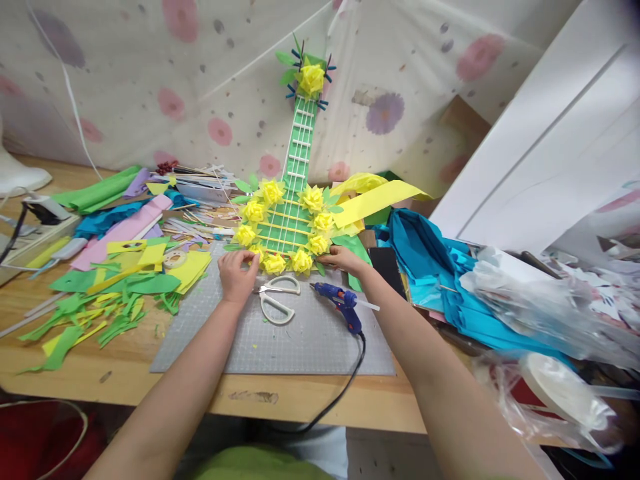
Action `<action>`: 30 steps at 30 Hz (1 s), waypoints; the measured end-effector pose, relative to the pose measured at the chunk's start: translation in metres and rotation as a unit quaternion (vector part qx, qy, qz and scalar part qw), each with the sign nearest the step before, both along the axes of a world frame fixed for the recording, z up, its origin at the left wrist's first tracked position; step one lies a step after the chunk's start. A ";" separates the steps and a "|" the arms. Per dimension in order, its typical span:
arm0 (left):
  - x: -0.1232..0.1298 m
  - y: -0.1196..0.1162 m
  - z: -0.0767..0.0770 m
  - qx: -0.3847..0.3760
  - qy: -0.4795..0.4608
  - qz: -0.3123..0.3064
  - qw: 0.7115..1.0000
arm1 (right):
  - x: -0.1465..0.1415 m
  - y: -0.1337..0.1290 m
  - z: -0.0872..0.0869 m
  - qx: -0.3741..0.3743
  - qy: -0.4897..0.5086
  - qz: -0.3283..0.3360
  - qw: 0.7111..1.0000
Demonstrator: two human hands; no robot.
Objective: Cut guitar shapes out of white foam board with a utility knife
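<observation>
Your left hand (238, 273) and right hand (347, 259) meet one guitar (296, 175) at its near edge, each grip unclear, beyond one pair of scissors (278, 290) and one glue gun (341, 299).

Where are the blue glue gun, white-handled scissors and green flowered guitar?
Blue glue gun (342, 301), head view: body.
White-handled scissors (283, 291), head view: upper handle loop.
Green flowered guitar (296, 171), head view: lower neck.

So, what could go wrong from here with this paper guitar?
The glue gun lies near the right hand; if hot, its nozzle might burn it. Its cord hangs over the table edge, so a snag could drag the gun. The paper guitar seems upright; if the left hand slips, it might tip.
</observation>
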State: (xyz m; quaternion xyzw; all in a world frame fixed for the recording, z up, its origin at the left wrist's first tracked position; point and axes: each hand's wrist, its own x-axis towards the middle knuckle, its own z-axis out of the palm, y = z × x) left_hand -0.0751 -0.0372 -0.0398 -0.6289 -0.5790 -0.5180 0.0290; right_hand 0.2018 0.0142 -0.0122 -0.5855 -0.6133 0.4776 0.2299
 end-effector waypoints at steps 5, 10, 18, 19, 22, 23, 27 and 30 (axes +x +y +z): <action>-0.014 0.007 -0.003 0.010 -0.101 0.046 0.994 | 0.012 -0.012 0.011 0.001 0.013 -0.040 0.999; -0.037 0.016 -0.003 0.057 -0.216 0.120 0.967 | 0.032 -0.025 0.024 0.021 -0.002 -0.076 0.997; -0.063 0.032 -0.007 0.033 -0.343 0.108 0.933 | 0.038 -0.023 0.053 0.040 -0.007 -0.122 0.992; -0.063 0.033 -0.006 0.029 -0.349 0.101 0.931 | 0.035 -0.021 0.056 0.049 -0.012 -0.123 0.991; -0.061 0.035 -0.002 0.015 -0.376 0.085 0.923 | 0.026 -0.009 0.066 0.090 -0.025 -0.132 0.987; -0.061 0.035 -0.001 0.013 -0.389 0.080 0.918 | 0.022 -0.004 0.070 0.106 -0.027 -0.139 0.984; -0.063 0.035 0.005 0.004 -0.430 0.077 0.900 | 0.006 0.010 0.090 0.159 -0.012 -0.175 0.972; -0.063 0.033 0.008 -0.007 -0.442 0.091 0.893 | -0.003 0.009 0.098 0.174 0.009 -0.180 0.968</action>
